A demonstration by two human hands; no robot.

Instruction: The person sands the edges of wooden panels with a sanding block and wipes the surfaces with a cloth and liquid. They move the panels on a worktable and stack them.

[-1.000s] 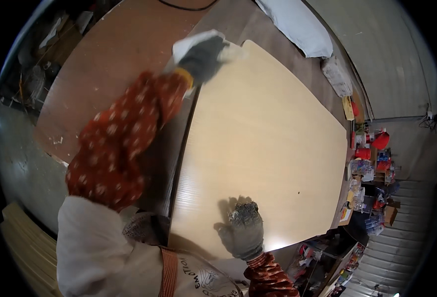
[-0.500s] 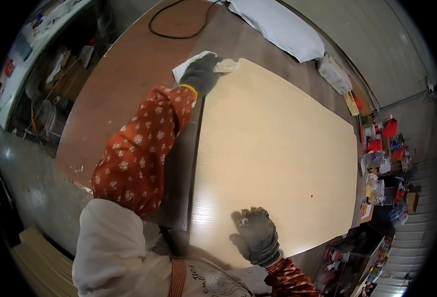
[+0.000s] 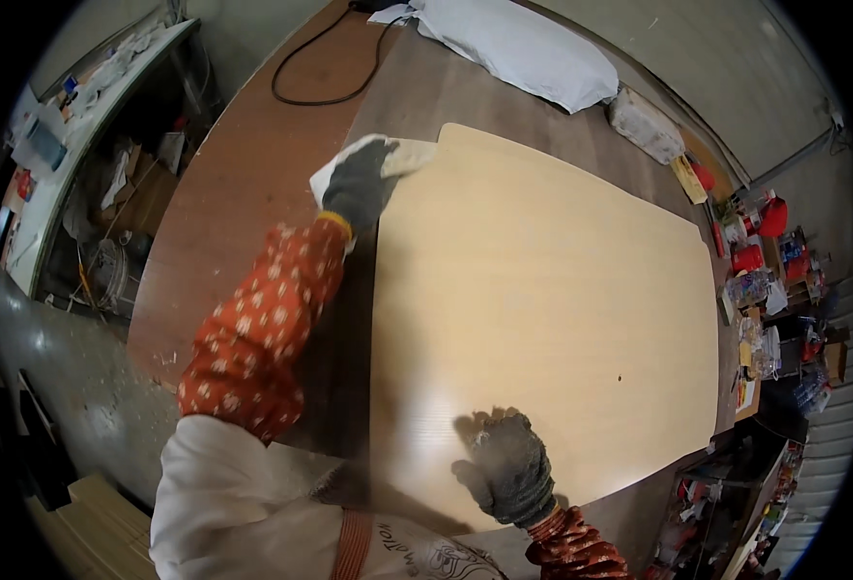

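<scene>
Panel, pale beige, flat, softly shiny

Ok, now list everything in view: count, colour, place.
Worktable: one, brown, centre
Panel: one, pale, on the worktable
Speck: one, dark, panel's right half
Cloth: one, white, under the left hand
Cable: one, black, worktable's far left, looped
Wrapped bundle: one, white, worktable's far edge
Package: one, greyish, right of the bundle
Side bench: one, whitish top, far left
Boards: count unclear, tan, lower left
Clutter: many, multicoloured, right edge
Sleeves: two, rust, both arms
Left hand: one, grey glove, panel's far left corner
Right hand: one, grey glove, panel's near end
</scene>
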